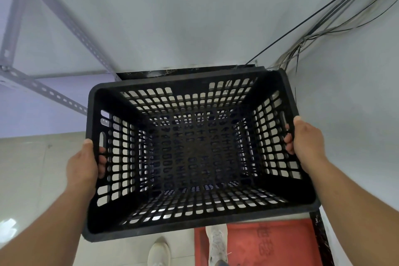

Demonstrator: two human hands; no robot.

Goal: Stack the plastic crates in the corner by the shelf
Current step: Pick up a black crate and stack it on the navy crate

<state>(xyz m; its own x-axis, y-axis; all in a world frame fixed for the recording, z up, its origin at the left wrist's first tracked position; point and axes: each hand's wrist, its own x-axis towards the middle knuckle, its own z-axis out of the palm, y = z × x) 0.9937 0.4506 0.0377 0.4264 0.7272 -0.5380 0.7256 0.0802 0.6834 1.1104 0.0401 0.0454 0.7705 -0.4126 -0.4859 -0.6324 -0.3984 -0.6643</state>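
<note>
Crate: black plastic crate [194, 153], open top facing the camera, lattice walls and floor, held up off the floor in the corner.
Left grip: left hand [84, 164] on the crate's left short wall, thumb over the rim, fingers [102, 157] curled in through the handle slot; holding the crate.
Right grip: right hand [304, 136] on the crate's right short wall, thumb over the rim, fingers [288, 138] hooked in through the slots; holding the crate.
Tilt: near rim lower in the view than the far rim, crate turned slightly so the far right corner sits closest to the wall.
Below the crate: darker lattice visible through the crate's floor; cannot tell whether another crate lies under it.
Shelf: grey slotted-metal shelf frame [64, 99] left of the crate, one rail running just behind the crate's left wall.
Walls: pale wall [172, 17] beyond the crate, meeting a second wall to the crate's right.
Cables: bundle of thin cables [323, 26] hanging down the wall past the crate's far right corner.
Skirting: dark marbled strip [172, 72] just beyond the crate's far rim.
Floor: pale tiles [32, 179] left of the crate.
Mat: red mat [259, 244] below the crate's near right corner.
Shoes: two white shoes [158, 252] below the crate's near rim, one on the tiles, one at the mat's edge.
</note>
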